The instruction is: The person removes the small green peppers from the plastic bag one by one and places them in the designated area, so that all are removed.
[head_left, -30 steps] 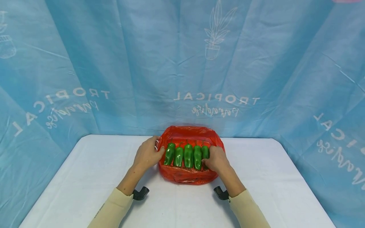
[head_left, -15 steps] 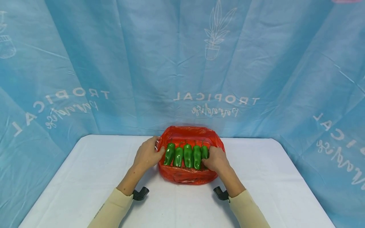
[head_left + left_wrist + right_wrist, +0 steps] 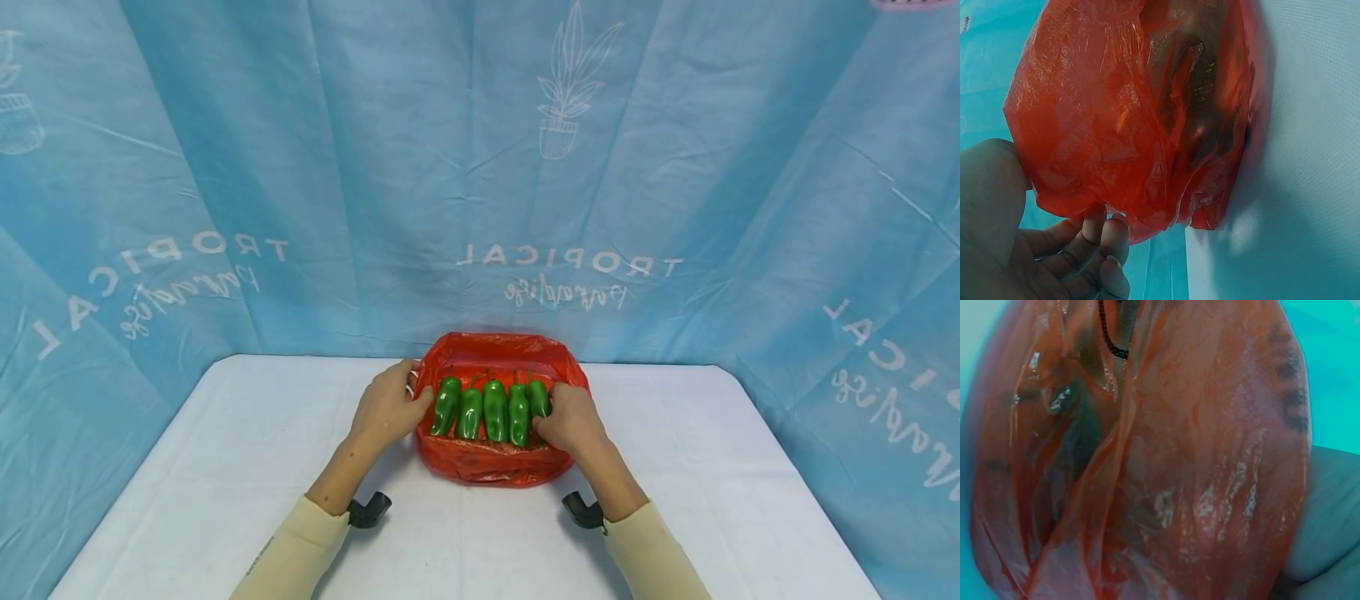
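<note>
A red plastic bag [image 3: 480, 475] stands with its mouth open at the table's far edge, several green peppers [image 3: 495, 411] lined up side by side inside. My left hand [image 3: 387, 406] grips the bag's left rim, thumb over the edge; in the left wrist view its curled fingers [image 3: 1114, 240] are at the bottom edge of the red plastic [image 3: 1097, 125]. At the right side, my right hand [image 3: 573, 419] has its thumb inside the bag against the rightmost pepper [image 3: 538, 399]. The bag [image 3: 1210, 462] hides its fingers in the right wrist view.
A white cloth covers the table [image 3: 480, 550]. Behind and on both sides hangs a blue printed curtain [image 3: 405, 208], close to the bag's back. Black wrist-worn devices [image 3: 370, 510] stick out at the inner side of each wrist.
The rightmost pepper tilts slightly, its top a little further left than before. Both hands stay nearly in place, and the bag has kept its shape.
</note>
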{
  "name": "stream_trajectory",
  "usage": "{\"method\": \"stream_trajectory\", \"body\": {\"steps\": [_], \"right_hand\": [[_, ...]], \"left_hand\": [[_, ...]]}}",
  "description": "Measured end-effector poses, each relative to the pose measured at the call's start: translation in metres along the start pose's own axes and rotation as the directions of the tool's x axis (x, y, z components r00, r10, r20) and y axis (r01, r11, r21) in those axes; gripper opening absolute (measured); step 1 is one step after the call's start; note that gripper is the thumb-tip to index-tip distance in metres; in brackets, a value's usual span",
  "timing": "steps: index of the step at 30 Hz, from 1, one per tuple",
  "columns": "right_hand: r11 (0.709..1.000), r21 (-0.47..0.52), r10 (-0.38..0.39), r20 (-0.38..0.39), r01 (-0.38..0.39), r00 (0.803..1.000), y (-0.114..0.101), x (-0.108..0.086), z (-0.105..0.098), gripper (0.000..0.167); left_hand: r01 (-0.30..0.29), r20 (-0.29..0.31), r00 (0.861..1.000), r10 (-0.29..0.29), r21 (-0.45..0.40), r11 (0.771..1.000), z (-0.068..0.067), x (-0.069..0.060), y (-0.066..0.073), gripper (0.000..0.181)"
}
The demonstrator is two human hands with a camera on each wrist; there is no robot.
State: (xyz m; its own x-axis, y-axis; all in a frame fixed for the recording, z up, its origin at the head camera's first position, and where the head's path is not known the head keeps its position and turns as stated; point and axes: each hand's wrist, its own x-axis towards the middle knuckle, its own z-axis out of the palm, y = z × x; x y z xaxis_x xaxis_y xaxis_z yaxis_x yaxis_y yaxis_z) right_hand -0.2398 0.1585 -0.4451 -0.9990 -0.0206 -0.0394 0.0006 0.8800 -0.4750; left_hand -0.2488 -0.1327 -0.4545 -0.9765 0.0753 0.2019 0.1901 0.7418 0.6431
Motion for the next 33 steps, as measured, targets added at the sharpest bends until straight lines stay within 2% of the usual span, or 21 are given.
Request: {"method": "stream_trajectory", "body": {"steps": [4, 13, 23, 33], "right_hand": [[1.000, 0.023, -0.013, -0.022, 0.014, 1.000, 0.000, -0.001, -0.002, 0.032], [0.995, 0.080, -0.049, -0.066, 0.054, 0.997, -0.003, -0.004, -0.008, 0.054], [0.989, 0.116, -0.083, -0.117, 0.097, 0.990, -0.005, -0.007, -0.015, 0.058], [0.978, 0.160, -0.111, -0.164, 0.137, 0.980, -0.010, -0.015, -0.028, 0.054]], "left_hand": [[-0.002, 0.001, 1.000, 0.002, 0.002, 1.000, -0.001, 0.000, 0.000, 0.043], [0.003, 0.008, 1.000, -0.003, -0.005, 1.000, 0.000, -0.001, 0.000, 0.042], [0.007, 0.009, 1.000, -0.007, -0.001, 1.000, 0.000, 0.000, 0.001, 0.043], [0.007, 0.011, 1.000, -0.007, -0.004, 1.000, -0.001, 0.000, 0.000, 0.042]]}}
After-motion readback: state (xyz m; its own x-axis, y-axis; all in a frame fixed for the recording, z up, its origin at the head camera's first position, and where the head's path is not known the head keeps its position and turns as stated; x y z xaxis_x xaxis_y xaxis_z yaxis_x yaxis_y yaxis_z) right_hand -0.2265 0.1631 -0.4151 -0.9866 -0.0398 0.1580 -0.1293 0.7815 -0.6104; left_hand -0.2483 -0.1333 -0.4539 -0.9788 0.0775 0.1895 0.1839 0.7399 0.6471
